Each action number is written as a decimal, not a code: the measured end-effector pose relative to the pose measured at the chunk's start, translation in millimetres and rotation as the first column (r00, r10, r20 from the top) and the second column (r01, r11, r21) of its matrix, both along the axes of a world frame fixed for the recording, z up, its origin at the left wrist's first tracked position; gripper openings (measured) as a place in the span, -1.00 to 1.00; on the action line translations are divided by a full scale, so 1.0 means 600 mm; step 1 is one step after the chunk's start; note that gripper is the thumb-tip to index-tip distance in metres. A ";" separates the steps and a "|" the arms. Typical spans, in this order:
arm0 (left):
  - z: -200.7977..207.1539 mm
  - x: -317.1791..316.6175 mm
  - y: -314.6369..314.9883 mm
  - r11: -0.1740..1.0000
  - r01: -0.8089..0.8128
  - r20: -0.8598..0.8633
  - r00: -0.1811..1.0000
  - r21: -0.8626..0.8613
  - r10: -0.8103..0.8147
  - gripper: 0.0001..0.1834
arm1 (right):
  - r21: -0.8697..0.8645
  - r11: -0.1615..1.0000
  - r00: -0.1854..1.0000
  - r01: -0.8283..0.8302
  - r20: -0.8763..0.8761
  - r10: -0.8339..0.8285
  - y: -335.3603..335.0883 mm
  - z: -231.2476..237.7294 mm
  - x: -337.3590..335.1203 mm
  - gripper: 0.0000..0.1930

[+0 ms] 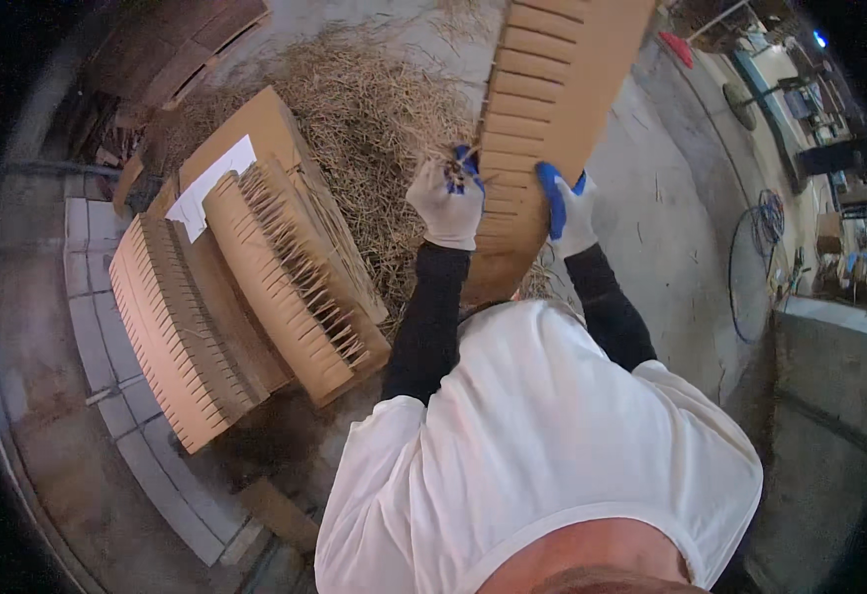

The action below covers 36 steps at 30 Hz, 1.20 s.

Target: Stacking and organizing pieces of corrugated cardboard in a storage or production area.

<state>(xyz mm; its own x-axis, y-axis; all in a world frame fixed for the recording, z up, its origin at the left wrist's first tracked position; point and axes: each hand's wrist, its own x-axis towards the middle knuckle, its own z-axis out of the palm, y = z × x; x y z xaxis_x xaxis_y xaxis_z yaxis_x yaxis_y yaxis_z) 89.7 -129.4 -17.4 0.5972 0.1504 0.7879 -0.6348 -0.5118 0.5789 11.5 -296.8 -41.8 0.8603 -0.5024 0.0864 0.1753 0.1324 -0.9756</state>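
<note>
A long brown cardboard sheet [582,89] with a row of slots along its left side stands in front of me. My right hand [570,206], in a white glove with blue palm coating, grips its right edge. At the slotted edge is my left hand [447,201], gloved alike, with its fingers closed on a small bunch of thin cardboard strips [456,166]. Loose strips like these form a big heap [354,129] on the floor beyond that hand.
Left of me lie a slotted cardboard stack [285,267] with strips sticking out, another slotted piece [171,327] and a white paper [217,183]. Grey blocks [121,366] line the floor further left. A coiled cable [768,223] and cluttered equipment [800,99] are at the right.
</note>
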 end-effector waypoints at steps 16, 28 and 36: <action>-0.018 0.022 0.010 0.167 -0.276 -0.313 0.657 -0.946 -0.686 -0.72 | 0.201 0.978 0.990 0.058 0.113 -0.082 -0.015 0.027 0.008 -0.61; -0.015 -0.006 -0.028 0.977 0.210 -0.399 0.898 0.017 -0.186 -0.79 | -0.043 0.999 0.999 0.003 0.039 -0.002 -0.052 0.000 0.004 -0.57; -0.029 0.000 -0.038 0.966 0.134 -0.365 0.907 -0.219 -0.208 -0.81 | -0.135 0.989 0.996 0.066 0.068 -0.058 -0.058 -0.034 -0.002 -0.53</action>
<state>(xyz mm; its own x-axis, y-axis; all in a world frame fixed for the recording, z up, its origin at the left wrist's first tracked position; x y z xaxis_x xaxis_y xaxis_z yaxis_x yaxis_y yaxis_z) 89.8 -152.2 -35.0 0.8760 0.1393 0.4618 -0.4137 -0.2754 0.8678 10.2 -331.6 -62.2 0.8183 -0.5342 0.2122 0.2416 -0.0153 -0.9702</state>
